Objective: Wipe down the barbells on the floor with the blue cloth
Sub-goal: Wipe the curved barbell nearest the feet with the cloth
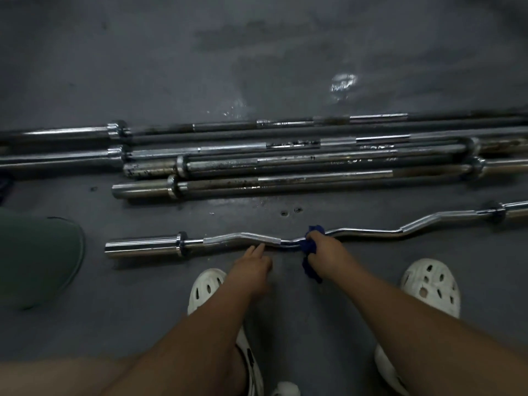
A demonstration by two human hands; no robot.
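grey floor [143, 304] carries the bent barbell [368, 232]; right grip [323, 248] clutches the blue cloth [311, 271] around its middle, left grip [254, 264], uncurled, steadies it. mid-wipe; next likely slide along, then the straight barbells [285, 164] behind.

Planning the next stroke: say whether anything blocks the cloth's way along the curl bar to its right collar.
Nothing visible does. The right hand grips the blue cloth mid-bar; the curl bar lies bare from there to the collar.
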